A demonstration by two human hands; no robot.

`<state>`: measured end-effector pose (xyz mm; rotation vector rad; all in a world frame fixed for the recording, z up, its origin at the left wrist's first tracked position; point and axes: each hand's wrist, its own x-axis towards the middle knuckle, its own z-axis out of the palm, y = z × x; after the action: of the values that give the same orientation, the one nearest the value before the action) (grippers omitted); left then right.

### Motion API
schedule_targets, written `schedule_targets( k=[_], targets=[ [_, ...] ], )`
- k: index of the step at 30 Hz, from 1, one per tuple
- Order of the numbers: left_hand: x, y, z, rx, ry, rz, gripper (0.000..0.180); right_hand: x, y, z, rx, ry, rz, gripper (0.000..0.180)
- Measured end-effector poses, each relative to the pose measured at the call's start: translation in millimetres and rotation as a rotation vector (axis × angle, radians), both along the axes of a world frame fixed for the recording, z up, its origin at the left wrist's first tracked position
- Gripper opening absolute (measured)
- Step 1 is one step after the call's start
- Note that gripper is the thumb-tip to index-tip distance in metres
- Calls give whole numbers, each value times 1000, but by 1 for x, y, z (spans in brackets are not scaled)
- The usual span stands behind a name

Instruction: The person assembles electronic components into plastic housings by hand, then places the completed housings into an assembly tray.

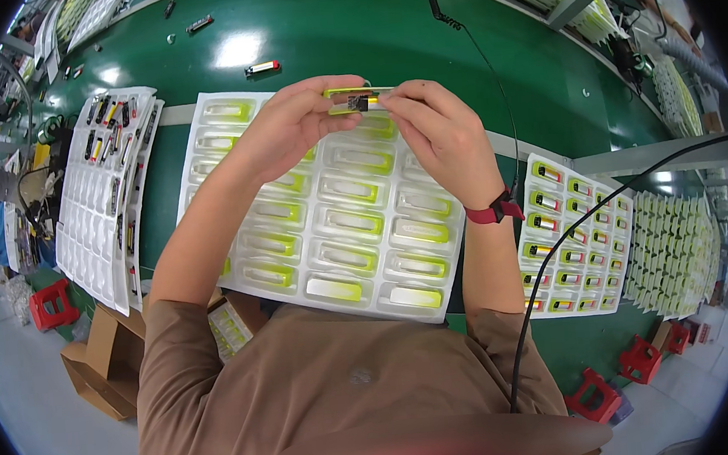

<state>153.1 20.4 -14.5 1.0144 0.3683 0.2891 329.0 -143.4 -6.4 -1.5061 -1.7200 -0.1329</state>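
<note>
Above the far edge of a white moulded tray (312,240), both my hands are raised close together. My left hand (294,123) is closed around a yellow-green plastic casing (338,94). My right hand (440,127) pinches the end of a small battery-like part (364,103) with a black end and a yellow side, held against the casing. Whether that part sits inside the casing I cannot tell. Rows of yellow-green and white casings (351,222) fill pockets of the tray below. A red wristband (495,210) with a thin black cord circles my right wrist.
Stacked white trays (81,215) with several dark battery parts stand at left. At right lies a tray (583,236) of casings with parts inside. One loose red-and-white battery part (262,68) rests on the green table (315,39). A black cable (591,227) crosses the right side.
</note>
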Motion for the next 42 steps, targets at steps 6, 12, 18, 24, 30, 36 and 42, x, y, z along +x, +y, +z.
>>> schedule_targets(
  k=[6,12,18,24,30,36,42],
  targets=[
    [0,0,-7,-32,-17,-47,43,-6,9,-8,14,-5,-13,23],
    [5,-5,-9,-46,-36,-16,42,-13,9,-11,-6,-40,-56,25],
    [7,-9,-7,68,36,5,42,-9,9,-12,-15,70,-22,31],
    [10,-8,-13,194,64,1,38,-5,9,-16,-9,104,36,35],
    [8,-14,-15,286,63,-8,35,7,13,-25,-100,580,-239,35],
    [11,-10,-23,695,59,116,33,9,8,-27,-67,254,-16,28],
    [17,-13,-25,1178,32,168,31,20,4,-24,92,27,-8,31]
  ],
)
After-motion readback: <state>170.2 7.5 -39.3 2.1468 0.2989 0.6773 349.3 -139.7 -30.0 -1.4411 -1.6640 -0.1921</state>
